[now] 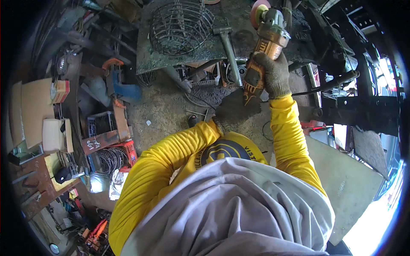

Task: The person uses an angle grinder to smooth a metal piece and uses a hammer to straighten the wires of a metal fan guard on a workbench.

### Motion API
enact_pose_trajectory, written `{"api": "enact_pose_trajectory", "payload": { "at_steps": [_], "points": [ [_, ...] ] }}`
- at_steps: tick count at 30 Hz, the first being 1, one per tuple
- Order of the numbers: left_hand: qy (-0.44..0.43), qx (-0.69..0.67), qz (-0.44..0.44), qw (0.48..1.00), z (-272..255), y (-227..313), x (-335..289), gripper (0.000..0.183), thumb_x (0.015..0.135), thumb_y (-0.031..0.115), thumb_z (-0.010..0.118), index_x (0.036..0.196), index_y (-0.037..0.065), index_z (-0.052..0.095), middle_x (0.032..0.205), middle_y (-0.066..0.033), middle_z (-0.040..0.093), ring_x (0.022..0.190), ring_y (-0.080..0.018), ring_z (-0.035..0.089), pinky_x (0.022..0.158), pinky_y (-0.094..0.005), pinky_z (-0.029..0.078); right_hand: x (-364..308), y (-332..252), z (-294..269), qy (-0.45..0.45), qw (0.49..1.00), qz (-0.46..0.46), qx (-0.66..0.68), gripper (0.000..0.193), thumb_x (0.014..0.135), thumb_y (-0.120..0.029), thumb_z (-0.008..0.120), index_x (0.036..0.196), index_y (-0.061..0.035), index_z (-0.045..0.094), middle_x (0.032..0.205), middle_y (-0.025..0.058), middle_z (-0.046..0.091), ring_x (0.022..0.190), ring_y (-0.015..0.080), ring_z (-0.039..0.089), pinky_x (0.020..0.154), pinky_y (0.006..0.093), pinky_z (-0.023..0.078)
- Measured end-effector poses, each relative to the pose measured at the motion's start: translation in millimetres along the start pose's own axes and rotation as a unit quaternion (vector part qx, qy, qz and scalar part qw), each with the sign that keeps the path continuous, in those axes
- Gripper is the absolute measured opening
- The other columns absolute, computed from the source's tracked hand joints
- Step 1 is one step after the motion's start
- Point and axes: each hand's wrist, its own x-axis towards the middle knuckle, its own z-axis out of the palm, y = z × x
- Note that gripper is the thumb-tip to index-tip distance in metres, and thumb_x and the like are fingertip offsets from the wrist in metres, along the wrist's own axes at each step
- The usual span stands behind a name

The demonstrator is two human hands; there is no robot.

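Observation:
My right hand point(275, 74), in a brown knit work glove, is closed around the body of an orange and black angle grinder point(259, 55). The grinder points away from me, with its round pinkish disc point(259, 12) over the far right part of a metal worktable point(149, 57). My left hand point(237, 109), in a dark glove, is at the grinder's tail end, which overlaps it; its fingers do not show clearly. Left of the grinder, a T-shaped metal bar point(229, 53) projects over the table's near edge. A round cage of bent metal rods point(181, 27) lies on the table.
A dark cord point(311, 91) runs right from near the grinder. On the left are a blue clamp-like tool point(121, 85), cardboard boxes point(40, 109), a red crate point(130, 151) and wire coils point(111, 160). A pale board point(341, 183) leans at right. Dark steel beams point(363, 113) stand beyond it.

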Motion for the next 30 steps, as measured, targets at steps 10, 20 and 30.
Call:
{"api": "enact_pose_trajectory", "payload": {
  "at_steps": [10, 20, 30],
  "points": [
    [-0.136, -0.178, 0.042, 0.974, -12.4, -2.0, 15.4, 0.051, 0.081, 0.022, 0.077, 0.122, 0.005, 0.052, 0.095, -0.0081, 0.065, 0.083, -0.0180, 0.066, 0.071, -0.0318, 0.058, 27.1, 10.6, -20.2, -0.163, 0.964, 0.022, 0.209, 0.046, 0.082, -0.021, 0.071, 0.120, -0.0005, 0.056, 0.097, 0.0094, 0.066, 0.083, 0.0200, 0.068, 0.075, 0.0342, 0.057],
    [0.072, -0.017, -0.084, 0.994, 50.9, 24.9, 34.5, 0.040, 0.083, 0.022, 0.068, 0.116, 0.003, 0.056, 0.098, -0.0182, 0.067, 0.086, -0.0329, 0.067, 0.075, -0.0430, 0.056, 63.9, -6.4, -11.1, -0.119, 0.975, 0.041, -0.181, 0.067, 0.080, -0.045, 0.076, 0.121, 0.0044, 0.057, 0.100, 0.0159, 0.069, 0.085, 0.0250, 0.069, 0.075, 0.0339, 0.056],
    [0.142, 0.020, -0.163, 0.976, 55.6, 33.5, 73.0, 0.054, 0.082, 0.031, 0.069, 0.121, -0.001, 0.051, 0.114, -0.0284, 0.063, 0.107, -0.0439, 0.062, 0.091, -0.0487, 0.049, 125.0, 37.0, -20.5, -0.224, 0.800, -0.161, -0.532, 0.051, 0.080, -0.040, 0.072, 0.113, -0.0026, 0.064, 0.106, 0.0177, 0.068, 0.097, 0.0320, 0.067, 0.085, 0.0388, 0.052]
  ]
}}
